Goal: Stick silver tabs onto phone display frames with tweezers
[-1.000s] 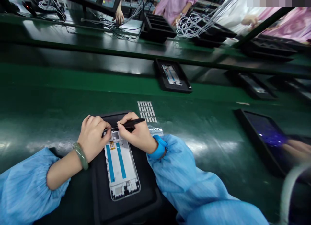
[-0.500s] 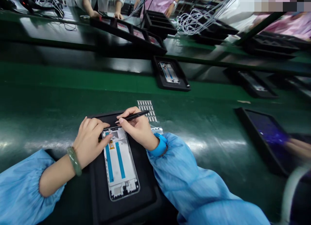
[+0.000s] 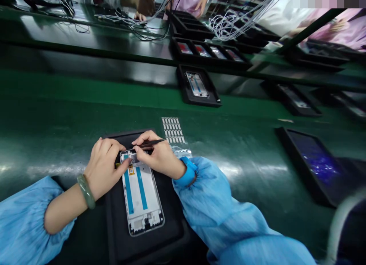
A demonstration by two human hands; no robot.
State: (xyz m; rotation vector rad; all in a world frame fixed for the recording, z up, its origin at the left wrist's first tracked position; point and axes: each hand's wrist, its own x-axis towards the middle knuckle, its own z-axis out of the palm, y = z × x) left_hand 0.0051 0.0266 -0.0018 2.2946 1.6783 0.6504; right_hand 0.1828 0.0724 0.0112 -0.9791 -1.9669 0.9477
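One phone frame lies face up in one black tray directly before the person, bearing two blue strips and one small orange connector. Past its upper end is one set of small white pieces in four rows. Farther off, one second frame sits in its own tray, and one divided tray has four filled compartments. The left hand comes in from the left, palm down, thumb over the frame's upper-left face and index finger at its top edge, the two spread apart; whether they pinch the frame cannot be told. The right hand reaches in from the right with wrist bent inward, thumb and fingers closed around one slim dark tool, its tip by the frame's top edge; actual contact is hidden.
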